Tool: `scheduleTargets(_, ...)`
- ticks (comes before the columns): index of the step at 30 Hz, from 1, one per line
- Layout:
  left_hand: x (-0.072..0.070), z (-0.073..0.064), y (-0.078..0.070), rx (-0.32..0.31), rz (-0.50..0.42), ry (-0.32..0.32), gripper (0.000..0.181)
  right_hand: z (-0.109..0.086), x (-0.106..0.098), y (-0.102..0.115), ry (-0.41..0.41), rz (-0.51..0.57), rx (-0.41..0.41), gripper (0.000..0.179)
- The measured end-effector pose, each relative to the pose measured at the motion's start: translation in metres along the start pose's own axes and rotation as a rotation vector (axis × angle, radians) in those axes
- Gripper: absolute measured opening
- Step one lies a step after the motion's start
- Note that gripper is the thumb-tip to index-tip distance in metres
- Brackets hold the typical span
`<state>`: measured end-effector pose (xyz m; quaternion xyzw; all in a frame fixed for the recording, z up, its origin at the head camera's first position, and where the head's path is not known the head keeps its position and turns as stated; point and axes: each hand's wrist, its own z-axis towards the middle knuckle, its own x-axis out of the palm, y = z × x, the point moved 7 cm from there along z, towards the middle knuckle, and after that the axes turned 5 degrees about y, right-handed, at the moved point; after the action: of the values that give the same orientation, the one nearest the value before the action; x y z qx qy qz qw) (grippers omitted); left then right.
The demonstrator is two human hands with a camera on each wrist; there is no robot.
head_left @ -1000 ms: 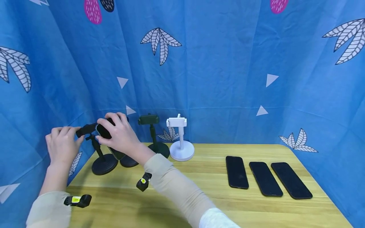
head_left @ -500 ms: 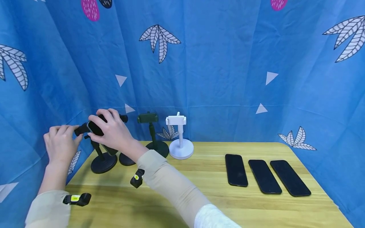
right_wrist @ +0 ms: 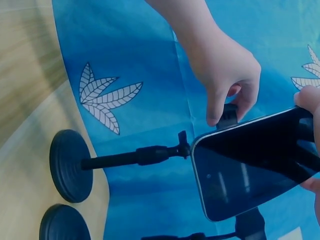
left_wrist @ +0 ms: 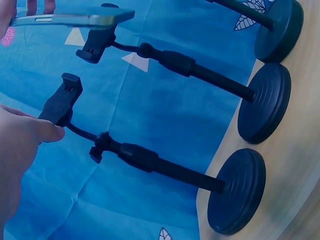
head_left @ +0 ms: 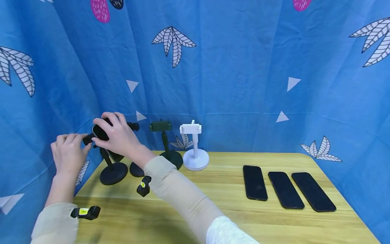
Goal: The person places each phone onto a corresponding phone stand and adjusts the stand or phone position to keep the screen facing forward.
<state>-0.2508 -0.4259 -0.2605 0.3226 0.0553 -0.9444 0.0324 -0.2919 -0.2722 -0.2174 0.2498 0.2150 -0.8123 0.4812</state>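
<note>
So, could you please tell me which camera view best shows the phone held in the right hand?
The right wrist view: the phone faces it broadly, with most of its dark front in sight. The left wrist view shows mainly its thin edge; in the head view, the right hand covers much of it.

Includes two black stands (head_left: 113, 174), one green stand (head_left: 160, 126), one white stand (head_left: 195, 159). Has four phones (right_wrist: 235, 172), two hands (head_left: 67, 154), two wrist cameras (head_left: 86, 212).

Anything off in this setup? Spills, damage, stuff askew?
Nothing stands out. The four stands rest on their bases; three dark phones lie flat on the table. The raised phone tilts, but it's being held. Hairline cracks would be too small to tell.
</note>
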Motion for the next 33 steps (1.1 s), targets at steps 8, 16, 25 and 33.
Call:
scheduleTargets(8, 0.005, -0.002, 0.002, -0.020, -0.006, 0.024, 0.037, 0.005, 0.007, -0.002, 0.034, 0.074, 0.034, 0.046)
scheduleTargets(16, 0.005, -0.004, 0.000, -0.018, -0.003, 0.022, 0.037, 0.010, 0.013, -0.002, 0.020, 0.119, 0.043, 0.047)
scheduleTargets(25, 0.006, -0.005, 0.002, -0.044, 0.007, 0.052, 0.038, 0.016, 0.020, 0.003, 0.029, 0.126, 0.023, 0.047)
scheduleTargets(33, 0.004, -0.002, 0.003, -0.029, -0.014, 0.007, 0.037, 0.023, 0.026, 0.003, 0.033, 0.147, 0.036, 0.048)
